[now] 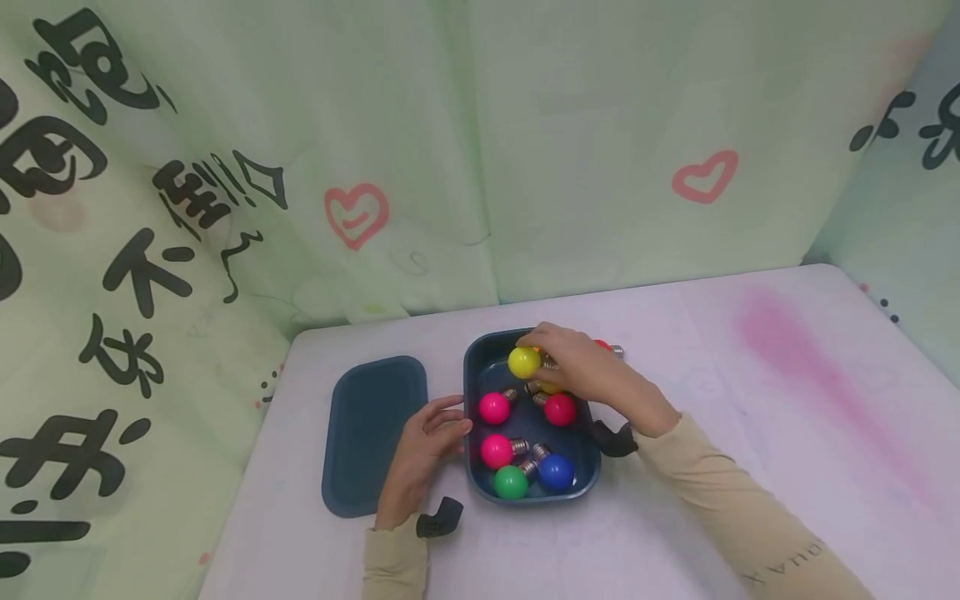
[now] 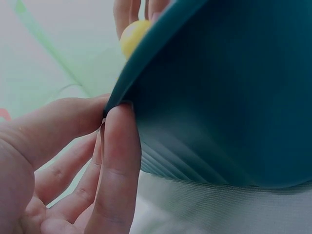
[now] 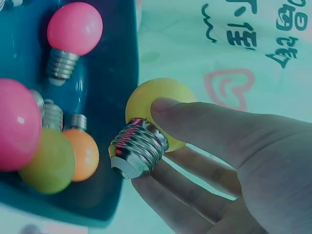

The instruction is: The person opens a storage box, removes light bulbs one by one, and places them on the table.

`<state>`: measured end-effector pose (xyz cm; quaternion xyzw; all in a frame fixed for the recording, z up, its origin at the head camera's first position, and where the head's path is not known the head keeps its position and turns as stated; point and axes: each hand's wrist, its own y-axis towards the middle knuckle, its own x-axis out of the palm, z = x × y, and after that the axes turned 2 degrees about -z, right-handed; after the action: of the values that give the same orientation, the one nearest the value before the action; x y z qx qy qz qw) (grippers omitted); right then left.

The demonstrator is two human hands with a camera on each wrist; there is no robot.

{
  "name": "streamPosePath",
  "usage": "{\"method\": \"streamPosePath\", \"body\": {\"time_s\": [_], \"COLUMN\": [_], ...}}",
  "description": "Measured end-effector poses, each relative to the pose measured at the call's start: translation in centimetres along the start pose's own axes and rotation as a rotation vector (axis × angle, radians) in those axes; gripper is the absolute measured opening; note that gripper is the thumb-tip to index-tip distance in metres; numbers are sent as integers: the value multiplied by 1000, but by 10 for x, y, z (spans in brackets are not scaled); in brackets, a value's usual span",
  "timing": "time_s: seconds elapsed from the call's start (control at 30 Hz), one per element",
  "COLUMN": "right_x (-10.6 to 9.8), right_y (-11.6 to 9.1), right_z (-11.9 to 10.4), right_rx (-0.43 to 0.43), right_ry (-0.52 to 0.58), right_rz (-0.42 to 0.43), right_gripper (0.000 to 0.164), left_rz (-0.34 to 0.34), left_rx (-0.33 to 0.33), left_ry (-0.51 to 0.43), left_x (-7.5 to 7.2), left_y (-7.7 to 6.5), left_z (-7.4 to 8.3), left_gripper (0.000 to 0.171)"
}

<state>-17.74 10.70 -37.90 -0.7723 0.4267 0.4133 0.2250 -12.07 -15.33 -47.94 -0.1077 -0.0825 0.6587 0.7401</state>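
In the head view my right hand (image 1: 581,364) pinches a yellow light bulb (image 1: 524,362) above the far end of a dark blue plastic box (image 1: 536,502). The right wrist view shows the thumb on the bulb's yellow globe (image 3: 161,95), its metal screw base (image 3: 139,148) pointing away from the palm. My left hand (image 1: 423,450) pinches the box's left rim (image 2: 158,31) between thumb and finger. Inside lie two pink bulbs (image 1: 494,408), a red bulb (image 1: 559,409), a green bulb (image 1: 512,482), a blue bulb (image 1: 557,472), an orange bulb (image 3: 85,156) and another yellow bulb (image 3: 48,163).
Left of the box, a flat dark blue lid or tray (image 1: 375,433) lies on the white table (image 1: 675,533). A red bulb (image 1: 603,344), partly hidden by my right hand, shows past the box's far right corner. A pale green curtain (image 1: 585,167) hangs behind.
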Motion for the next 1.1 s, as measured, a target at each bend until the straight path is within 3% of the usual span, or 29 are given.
{"method": "streamPosePath", "body": {"time_s": [0.5,0.8,1.1], "right_x": [-15,-18,-18], "right_y": [-25,-38,-49], "right_z": [18,29,44], "right_rx": [-41,-3,-21], "right_ry": [-7,-27,-46], "right_rz": [64,78,103], "right_gripper": [41,43,41], "left_rz": [-8,-11,-15], "left_rx": [12,24,25], "left_ry": [-21,-20,-22], "left_x": [0,0,0], "left_y": [1,0,1], "left_z": [0,0,0], "left_gripper": [50,51,50]}}
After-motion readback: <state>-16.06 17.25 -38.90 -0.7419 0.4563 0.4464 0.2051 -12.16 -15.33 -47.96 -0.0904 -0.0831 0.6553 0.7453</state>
